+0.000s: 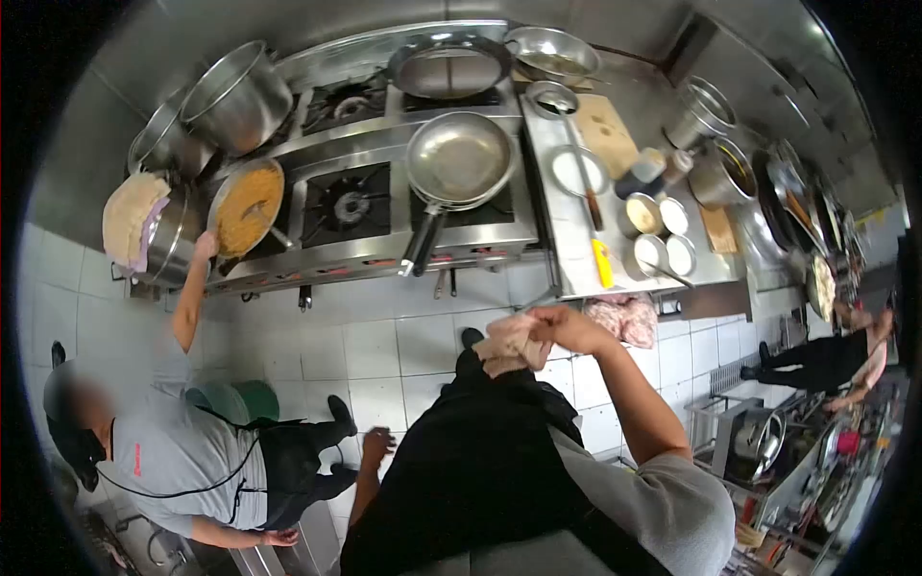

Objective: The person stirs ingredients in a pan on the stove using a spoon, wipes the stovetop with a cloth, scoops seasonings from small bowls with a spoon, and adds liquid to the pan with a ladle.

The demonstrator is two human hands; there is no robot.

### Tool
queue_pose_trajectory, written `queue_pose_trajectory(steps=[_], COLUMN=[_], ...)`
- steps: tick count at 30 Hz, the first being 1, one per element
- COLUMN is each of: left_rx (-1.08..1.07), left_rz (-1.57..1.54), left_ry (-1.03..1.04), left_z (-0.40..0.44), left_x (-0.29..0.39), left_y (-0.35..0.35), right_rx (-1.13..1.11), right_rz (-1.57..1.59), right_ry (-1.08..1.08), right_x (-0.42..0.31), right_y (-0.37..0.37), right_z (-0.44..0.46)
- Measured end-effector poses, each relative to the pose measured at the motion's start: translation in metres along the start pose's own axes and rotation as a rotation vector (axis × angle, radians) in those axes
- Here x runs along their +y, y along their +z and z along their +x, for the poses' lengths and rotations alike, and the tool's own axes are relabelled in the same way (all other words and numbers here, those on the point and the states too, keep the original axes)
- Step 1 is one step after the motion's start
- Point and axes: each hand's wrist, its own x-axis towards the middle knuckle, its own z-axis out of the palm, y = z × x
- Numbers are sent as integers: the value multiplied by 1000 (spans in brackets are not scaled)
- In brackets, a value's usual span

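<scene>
My right hand grips a crumpled pinkish-beige cloth in front of my dark apron, just off the counter's front edge. Low at my side hangs my left hand, with loosely curled fingers and nothing visible in it. Ahead on the stove, a stainless frying pan rests with its dark handle toward me; a second handle shows under it. On the counter beyond my right hand lies a long ladle with a brown grip, and a yellow-handled tool sits near the edge.
At left a co-worker holds a pan of orange-brown food. Large pots stand behind it. On the right counter are small containers, a cutting board and squeeze bottles. Another person works far right.
</scene>
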Motion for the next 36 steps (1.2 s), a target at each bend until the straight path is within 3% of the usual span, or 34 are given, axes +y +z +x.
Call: queue_pose_trajectory(steps=[3, 4, 8, 12, 14, 16, 17, 18, 19, 20, 21, 23, 25, 26, 29, 30, 33, 34, 36], left_rx=[-91, -104, -98, -89, -69, -27, -8, -112, 31, 15, -1, -9, -29, 51, 101, 103, 116, 128, 139], left_rz=[410, 481, 563, 561, 517, 382, 284, 153, -74, -124, -171, -35, 67, 313, 533, 550, 563, 561, 544], left_ry=[130, 148, 89, 59, 53, 34, 25, 238, 60, 99, 139, 148, 248, 245, 216, 178, 41, -4, -66], left_z=[-33, -44, -68, -57, -44, -32, -34, 8, -22, -23, -24, -35, -29, -37, -56, -66, -103, -115, -135], left_x=[-52, -63, -80, -49, -17, 37, 65, 29, 93, 107, 117, 135, 107, 102, 56, 39, -6, -18, -36], left_y=[39, 50, 72, 103, 123, 148, 162, 159, 189, 204, 215, 238, 246, 248, 244, 240, 227, 224, 226], right_rx=[93, 219, 197, 316, 406, 671, 675, 721, 745, 807, 982, 1187, 1324, 1393, 1359, 1456, 1614, 1441, 1303], right_rz=[9, 60, -8, -301, -597, -845, -842, -472, -103, -250, -347, -313, -199, -186, -231, -437, -497, -428, -418], right_ry=[-53, 24, -29, -61, -237, -239, -244, -198, -147, -111, -316, -274, -379, -417, -484, -470, -312, -201, -193], right_x=[3, -22, 14, 36, 106, 104, 94, 88, 83, 77, 108, 84, 96, 85, 64, 61, 57, 52, 45], right_y=[-48, -51, -119, -161, -197, -201, -212, -224, -239, -261, -294, -326, -382, -391, -407, -408, -418, -423, -409], right_z=[-31, -56, -65, -38, 16, 15, 6, 0, -6, -15, -1, -24, -15, -19, -13, -11, 7, 6, 17])
